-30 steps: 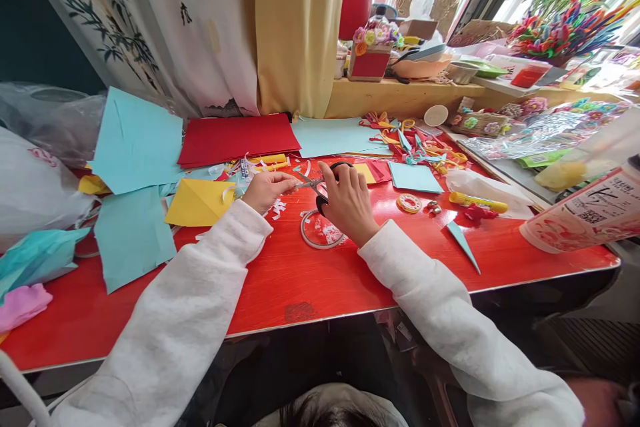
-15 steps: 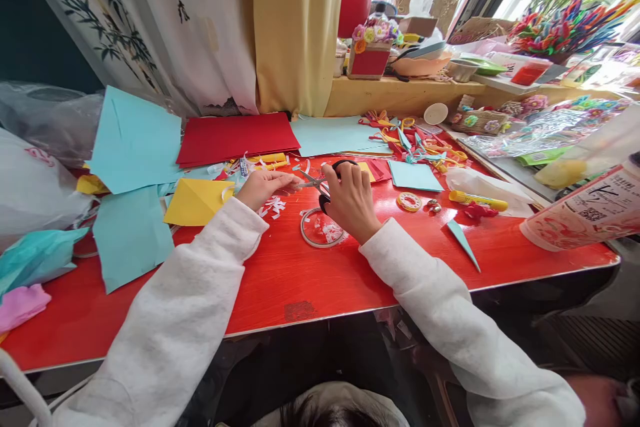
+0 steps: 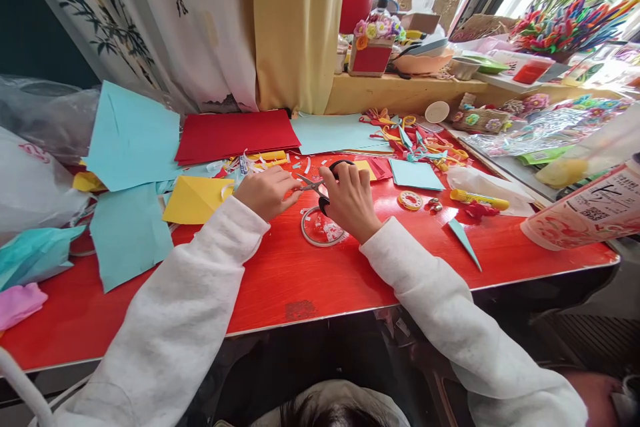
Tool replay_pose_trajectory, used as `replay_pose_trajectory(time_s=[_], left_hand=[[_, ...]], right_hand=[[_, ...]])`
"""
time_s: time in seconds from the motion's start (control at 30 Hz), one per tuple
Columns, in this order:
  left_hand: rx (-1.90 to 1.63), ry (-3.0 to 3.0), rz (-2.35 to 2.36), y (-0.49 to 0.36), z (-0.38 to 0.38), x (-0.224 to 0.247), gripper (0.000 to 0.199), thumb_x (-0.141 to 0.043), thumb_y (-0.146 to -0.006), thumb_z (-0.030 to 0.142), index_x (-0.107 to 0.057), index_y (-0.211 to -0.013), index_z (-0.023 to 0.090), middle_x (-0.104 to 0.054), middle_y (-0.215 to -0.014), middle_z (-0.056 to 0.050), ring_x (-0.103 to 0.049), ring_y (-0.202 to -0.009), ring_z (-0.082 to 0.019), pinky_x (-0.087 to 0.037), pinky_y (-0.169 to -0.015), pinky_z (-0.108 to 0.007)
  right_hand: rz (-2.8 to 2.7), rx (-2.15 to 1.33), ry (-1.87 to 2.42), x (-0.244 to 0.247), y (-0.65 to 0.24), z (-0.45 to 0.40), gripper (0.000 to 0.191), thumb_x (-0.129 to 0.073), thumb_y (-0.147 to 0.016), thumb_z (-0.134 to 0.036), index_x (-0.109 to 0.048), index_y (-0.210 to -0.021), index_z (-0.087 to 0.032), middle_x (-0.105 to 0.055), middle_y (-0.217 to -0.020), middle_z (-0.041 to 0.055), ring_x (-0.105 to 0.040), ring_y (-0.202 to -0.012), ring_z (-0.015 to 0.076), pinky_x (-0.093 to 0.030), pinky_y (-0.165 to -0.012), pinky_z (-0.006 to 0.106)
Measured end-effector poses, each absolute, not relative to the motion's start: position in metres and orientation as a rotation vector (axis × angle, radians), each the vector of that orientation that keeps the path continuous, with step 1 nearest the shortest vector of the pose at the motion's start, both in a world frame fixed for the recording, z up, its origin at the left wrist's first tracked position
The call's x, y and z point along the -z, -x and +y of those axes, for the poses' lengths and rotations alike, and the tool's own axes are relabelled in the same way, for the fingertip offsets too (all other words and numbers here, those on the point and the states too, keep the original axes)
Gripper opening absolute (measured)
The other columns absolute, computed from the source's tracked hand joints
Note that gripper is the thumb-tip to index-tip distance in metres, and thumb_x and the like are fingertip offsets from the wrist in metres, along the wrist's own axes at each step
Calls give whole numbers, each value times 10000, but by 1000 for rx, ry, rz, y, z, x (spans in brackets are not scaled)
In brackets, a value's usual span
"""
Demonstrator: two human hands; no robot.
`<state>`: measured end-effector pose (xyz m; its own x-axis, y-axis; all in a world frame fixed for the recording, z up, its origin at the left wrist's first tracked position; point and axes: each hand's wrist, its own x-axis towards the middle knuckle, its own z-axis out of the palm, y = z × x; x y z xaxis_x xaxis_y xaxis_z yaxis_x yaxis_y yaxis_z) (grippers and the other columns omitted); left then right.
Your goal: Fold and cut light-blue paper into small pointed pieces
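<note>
My right hand (image 3: 353, 201) is closed around the black handles of a pair of scissors (image 3: 314, 186). The blades stand apart and point left, above the red table (image 3: 290, 280). Just left of the blade tips, my left hand (image 3: 267, 191) has its thumb and fingers pinched together. What lies in that pinch is too small to make out. Below the scissors a roll of clear tape (image 3: 304, 232) lies flat. A folded yellow paper (image 3: 196, 200) is beside my left wrist.
Red sheets (image 3: 237, 138) and light blue sheets (image 3: 337, 133) lie at the back. Blue paper squares (image 3: 415, 175), a yellow tube (image 3: 480, 200) and a blue paper cone (image 3: 465, 245) are on the right. A pink-patterned cup (image 3: 583, 207) leans at the right edge.
My left hand has turned over slightly, its back now more upward and its thumb lower. It covers white paper scraps that showed before. The scissor blades have spread wider.
</note>
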<state>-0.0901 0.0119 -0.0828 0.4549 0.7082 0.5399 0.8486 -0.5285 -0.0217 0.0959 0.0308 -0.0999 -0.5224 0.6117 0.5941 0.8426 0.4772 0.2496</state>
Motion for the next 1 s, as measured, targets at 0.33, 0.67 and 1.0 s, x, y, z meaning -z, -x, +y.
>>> replay_pose_trajectory(time_s=[0.33,0.67,1.0], left_hand=[[539,2398,-1363,83,11,87,315,-337,-856,247,-631,-818,141,-637,-783,-108,-564,-779,-206,-402,-668,-304],[950,2367,-1659,76,16,93,259,-390,-820,232,-630,-797,138,-651,-825,-94,-578,-810,-198,-417,-746,-300],[1535,2602,-2127,87,13,85,272,-515,-740,350,-663,-876,167,-653,-858,-50,-596,-748,-172,-480,-596,-248]], right_hand=[[-2329,745,1195,101,-94,30,402,-391,-755,-76,-424,-1150,-145,-458,-973,122,-380,-853,233,-250,-717,361],[-2284,748,1207,104,-95,30,411,-386,-752,-89,-428,-1155,-154,-450,-941,124,-379,-840,237,-266,-720,368],[-2294,694,1243,102,-97,31,429,-430,-710,-87,-437,-1133,-157,-437,-977,127,-370,-867,244,-261,-743,376]])
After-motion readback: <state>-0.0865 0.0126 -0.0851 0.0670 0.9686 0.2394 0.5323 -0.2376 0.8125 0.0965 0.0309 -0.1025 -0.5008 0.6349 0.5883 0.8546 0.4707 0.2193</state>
